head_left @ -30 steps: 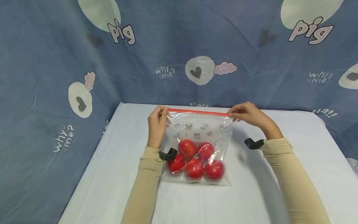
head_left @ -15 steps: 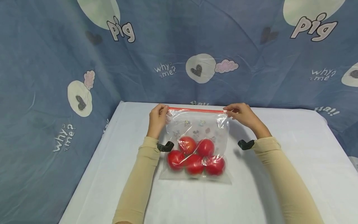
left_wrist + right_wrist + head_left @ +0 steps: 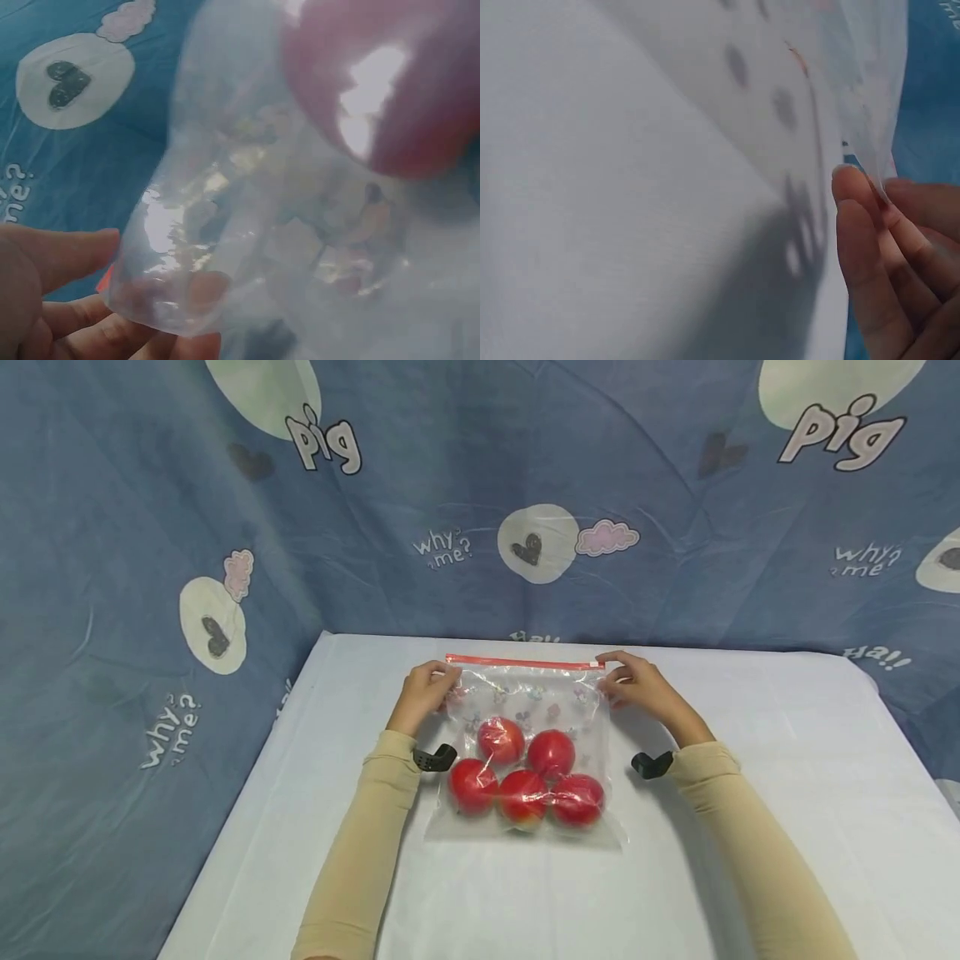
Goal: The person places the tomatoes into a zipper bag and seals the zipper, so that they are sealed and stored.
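Note:
A clear zip bag [image 3: 525,697] with a red zip strip [image 3: 517,662] and small printed figures lies in the middle of the white table. Several round red fruits [image 3: 551,753] are inside; their exact kind is not plain. My left hand [image 3: 423,693] holds the bag's upper left edge, thumb in front and fingers behind the film, as the left wrist view shows. At the upper right edge, just below the zip, my right hand [image 3: 637,689] pinches the film, with one finger stretched near a small white piece [image 3: 595,665] at the strip's end.
The white tabletop [image 3: 787,735] reaches out on both sides of the bag. Behind it and on the left hangs a blue printed curtain [image 3: 420,485]. A black wrist mount [image 3: 435,758] sits on the left sleeve, and another black mount [image 3: 651,766] on the right.
Both hands have come down toward the person and sit a little lower on the bag's sides. The zip strip has sunk slightly, and the right hand has moved left.

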Demonstrator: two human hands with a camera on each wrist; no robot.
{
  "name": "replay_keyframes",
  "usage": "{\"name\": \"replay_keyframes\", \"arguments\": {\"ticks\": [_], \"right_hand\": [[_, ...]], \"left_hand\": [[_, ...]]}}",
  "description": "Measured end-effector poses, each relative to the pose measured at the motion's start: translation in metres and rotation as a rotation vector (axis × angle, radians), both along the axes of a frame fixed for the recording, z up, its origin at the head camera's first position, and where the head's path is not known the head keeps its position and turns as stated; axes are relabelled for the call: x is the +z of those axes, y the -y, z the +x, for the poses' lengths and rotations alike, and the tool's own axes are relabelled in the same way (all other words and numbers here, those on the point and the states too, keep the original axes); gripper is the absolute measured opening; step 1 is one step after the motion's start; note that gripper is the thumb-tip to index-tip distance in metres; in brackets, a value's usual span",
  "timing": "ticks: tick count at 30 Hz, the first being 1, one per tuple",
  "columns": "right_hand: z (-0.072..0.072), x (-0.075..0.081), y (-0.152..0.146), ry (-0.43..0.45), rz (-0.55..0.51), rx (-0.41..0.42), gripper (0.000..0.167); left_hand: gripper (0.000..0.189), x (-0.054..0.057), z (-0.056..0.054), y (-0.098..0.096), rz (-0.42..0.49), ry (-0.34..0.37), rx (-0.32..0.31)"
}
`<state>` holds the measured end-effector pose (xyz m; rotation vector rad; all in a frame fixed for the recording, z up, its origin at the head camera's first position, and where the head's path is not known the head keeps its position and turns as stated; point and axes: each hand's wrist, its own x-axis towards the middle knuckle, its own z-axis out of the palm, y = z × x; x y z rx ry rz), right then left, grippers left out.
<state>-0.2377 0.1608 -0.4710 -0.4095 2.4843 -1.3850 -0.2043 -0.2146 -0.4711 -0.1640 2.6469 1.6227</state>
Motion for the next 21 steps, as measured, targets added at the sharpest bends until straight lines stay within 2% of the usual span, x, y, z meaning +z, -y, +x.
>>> {"name": "replay_keyframes", "arguments": {"ticks": [6, 13, 17, 21], "right_hand": [[0.001, -0.015, 0.003, -0.016, 0.034, 0.001, 0.051], [0.014, -0.023, -0.001, -0.013, 0.045, 0.017, 0.052], [0.031, -0.021, -0.012, -0.109, 0.07, 0.028, 0.049], [0.058, -0.02, -0.021, -0.241, 0.146, 0.026, 0.043]], "left_hand": [[0.029, -0.013, 0.003, 0.001, -0.011, 0.022, -0.011], [0.041, -0.024, 0.014, 0.006, -0.062, 0.024, -0.022], [0.045, -0.024, 0.029, 0.014, -0.076, 0.011, -0.041], [0.049, -0.021, 0.057, 0.022, -0.157, 0.034, -0.134]]}}
